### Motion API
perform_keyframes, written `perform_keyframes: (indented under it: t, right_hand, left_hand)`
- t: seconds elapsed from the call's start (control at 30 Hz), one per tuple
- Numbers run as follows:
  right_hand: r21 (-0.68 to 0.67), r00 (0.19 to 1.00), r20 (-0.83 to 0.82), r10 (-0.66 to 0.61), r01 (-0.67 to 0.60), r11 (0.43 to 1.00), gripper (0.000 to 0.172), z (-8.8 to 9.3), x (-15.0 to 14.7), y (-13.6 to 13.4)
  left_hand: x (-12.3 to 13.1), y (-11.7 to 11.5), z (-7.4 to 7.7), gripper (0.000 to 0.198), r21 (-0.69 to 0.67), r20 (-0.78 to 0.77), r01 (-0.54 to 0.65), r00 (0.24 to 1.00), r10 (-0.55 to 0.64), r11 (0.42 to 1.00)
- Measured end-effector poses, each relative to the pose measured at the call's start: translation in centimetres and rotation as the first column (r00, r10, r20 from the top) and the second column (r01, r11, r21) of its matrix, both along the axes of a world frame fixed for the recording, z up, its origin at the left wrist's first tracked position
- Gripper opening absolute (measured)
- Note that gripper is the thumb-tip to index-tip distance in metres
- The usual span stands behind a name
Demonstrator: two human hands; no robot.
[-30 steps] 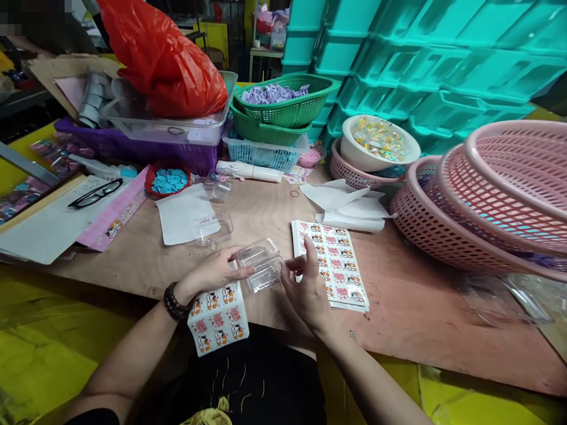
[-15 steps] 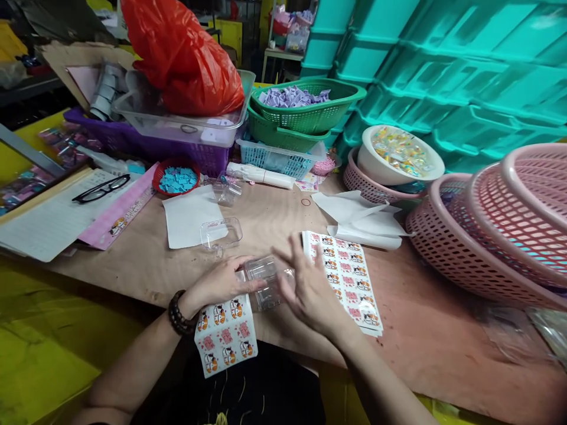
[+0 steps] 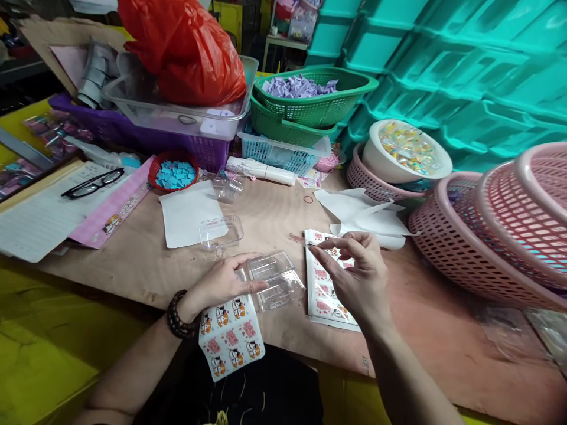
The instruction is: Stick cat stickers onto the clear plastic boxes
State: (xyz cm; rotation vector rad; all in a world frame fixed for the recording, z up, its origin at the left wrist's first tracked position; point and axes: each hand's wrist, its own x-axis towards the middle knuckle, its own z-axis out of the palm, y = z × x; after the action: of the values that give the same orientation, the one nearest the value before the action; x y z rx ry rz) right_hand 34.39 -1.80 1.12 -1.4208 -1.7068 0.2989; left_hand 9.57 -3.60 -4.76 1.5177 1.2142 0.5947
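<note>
My left hand grips an open clear plastic clamshell box at the near edge of the brown table. A sheet of cat stickers hangs off the table edge just under that wrist, which wears a dark bead bracelet. My right hand hovers over a second cat sticker sheet, thumb and forefinger pinched together at the sheet's top; whether a sticker is between them I cannot make out.
Another clear box lies on white paper. A red dish of blue pieces, glasses, a red bag, green baskets, a white bowl of sweets, pink baskets and teal crates surround the work spot.
My right hand left the clear box and moved right onto the sticker sheet, fingers now pinched. The left hand kept hold of the box, whose lid now lies open.
</note>
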Motion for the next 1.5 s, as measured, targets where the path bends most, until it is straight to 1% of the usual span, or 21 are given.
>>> perform_keyframes:
  t: [0.03,0.07,0.1,0.13,0.17,0.2,0.23,0.27,0.33,0.43,0.5,0.57,0.67,0.8,0.93,1.07,1.2,1.5]
  right_hand:
    - [-0.089,0.995,-0.075,0.062,-0.068,0.994,0.025,0.4,0.0,0.1]
    - [-0.205,0.98,-0.158,0.123,-0.154,0.967,0.03,0.9,-0.1,0.2]
    - [-0.334,0.953,-0.251,0.172,-0.252,0.909,0.034,1.3,-0.4,0.3]
    - [-0.453,0.916,-0.346,0.201,-0.351,0.819,0.037,1.7,-0.7,0.4]
    - [-0.549,0.877,-0.433,0.207,-0.438,0.712,0.04,2.0,-1.0,0.6]
    - [-0.615,0.843,-0.501,0.193,-0.505,0.605,0.043,2.3,-1.3,0.9]
    - [-0.658,0.818,-0.549,0.17,-0.548,0.516,0.045,2.5,-1.6,1.2]
    - [-0.686,0.804,-0.575,0.148,-0.573,0.447,0.047,2.6,-1.8,1.6]
    - [-0.734,0.806,-0.579,0.123,-0.581,0.352,0.047,2.9,-2.3,2.5]
    - [-0.798,0.833,-0.537,0.136,-0.553,0.239,0.046,3.1,-2.8,3.9]
    - [-0.829,0.848,-0.504,0.164,-0.528,0.185,0.044,3.1,-3.1,4.8]
    - [-0.854,0.863,-0.467,0.194,-0.497,0.155,0.041,3.1,-3.4,5.5]
    - [-0.882,0.88,-0.414,0.234,-0.451,0.138,0.038,2.6,-3.6,6.4]
    - [-0.902,0.882,-0.381,0.276,-0.42,0.097,0.039,2.1,-3.6,7.1]
    - [-0.919,0.896,-0.337,0.288,-0.379,0.105,0.038,2.1,-3.9,7.3]
    - [-0.927,0.903,-0.308,0.299,-0.355,0.117,0.032,2.2,-4.1,7.5]
    - [-0.924,0.898,-0.32,0.301,-0.367,0.111,0.027,2.0,-4.0,7.7]
    - [-0.912,0.89,-0.361,0.277,-0.399,0.093,0.031,1.8,-3.9,7.9]
  left_hand:
    - [0.0,0.0,-0.1,0.07,0.001,0.006,-0.004,1.0,0.004,1.0]
    - [0.0,0.0,-0.2,0.07,0.002,0.014,-0.008,1.0,0.008,1.0]
    - [0.0,0.0,-0.3,0.071,0.002,0.025,-0.013,1.0,0.013,1.0]
    - [0.0,0.0,-0.5,0.071,0.001,0.037,-0.021,0.999,0.021,1.0]
    - [0.0,0.0,-0.6,0.071,-0.003,0.051,-0.031,0.998,0.031,1.0]
    - [0.0,-0.1,-0.7,0.071,-0.008,0.068,-0.038,0.997,0.039,0.999]
    - [0.0,-0.1,-0.8,0.071,-0.012,0.084,-0.045,0.995,0.045,0.999]
    - [0.0,-0.1,-1.0,0.071,-0.016,0.098,-0.048,0.994,0.049,0.999]
    - [-0.1,-0.1,-1.1,0.071,-0.024,0.122,-0.043,0.991,0.046,0.999]
    - [-0.2,0.0,-1.0,0.071,-0.045,0.131,-0.029,0.991,0.035,0.999]
    - [-0.2,0.1,-1.0,0.071,-0.059,0.135,-0.024,0.99,0.032,0.998]
    - [-0.3,0.2,-1.0,0.071,-0.074,0.138,-0.02,0.99,0.03,0.997]
    - [-0.3,0.3,-1.0,0.071,-0.095,0.152,-0.011,0.988,0.025,0.995]
    - [-0.3,0.3,-1.0,0.071,-0.114,0.162,-0.001,0.987,0.02,0.993]
    - [-0.4,0.4,-0.7,0.07,-0.112,0.138,0.008,0.99,0.008,0.994]
    - [-0.4,0.4,-0.7,0.071,-0.106,0.133,0.002,0.991,0.012,0.994]
    - [-0.4,0.4,-1.0,0.07,-0.098,0.146,-0.002,0.989,0.017,0.995]
    - [-0.4,0.4,-1.2,0.07,-0.093,0.131,-0.005,0.991,0.017,0.996]
